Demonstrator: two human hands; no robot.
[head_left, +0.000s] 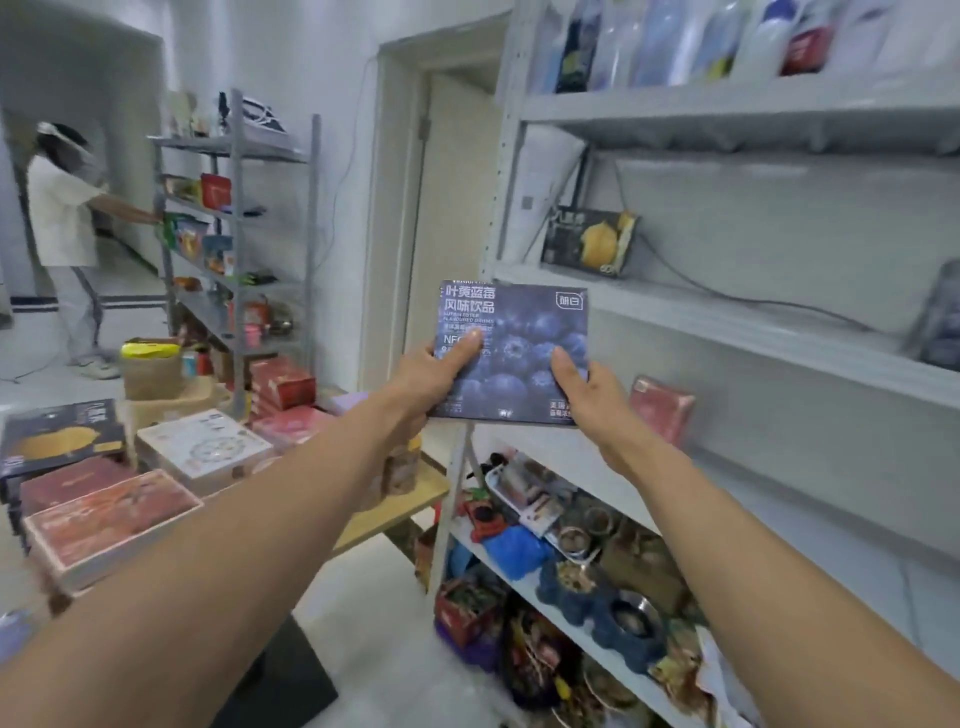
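Ok, headcount, left to right. Way over at 9 o'clock there's one person in white clothes (62, 218) reaching into a grey metal rack (236, 218) packed with snacks. Below that, around 8 o'clock, a low wooden tabletop (415, 499) carries flat gift boxes: one dark box with a yellow fruit print (57, 436), one white box (202, 447) and two red boxes (104, 519) up front. There are more red ones stacked behind, too blurry to count properly.

Dead centre is exactly one flat blue cardboard box with a blueberry photo and white lettering (519, 322). It's held upright in the air, face towards the camera, right in front of the corner post of the white metal shelving (727, 317). Can't tell if it touches the post.

Two hands on it. The left hand (434, 376) grips the box at its 8 o'clock corner, thumb flat on the front, fingers curled behind. The right hand (592, 400) grips at 5 o'clock the same way, thumb on the front, the rest out of sight behind.

Further right on the shelving there's one dark carton with a yellow fruit on it (589, 241), at 1 o'clock from the blue box. One red pack (662, 410) sits at 4 o'clock, just beside the right hand, and a row of bottles (675, 47) lines the top board.
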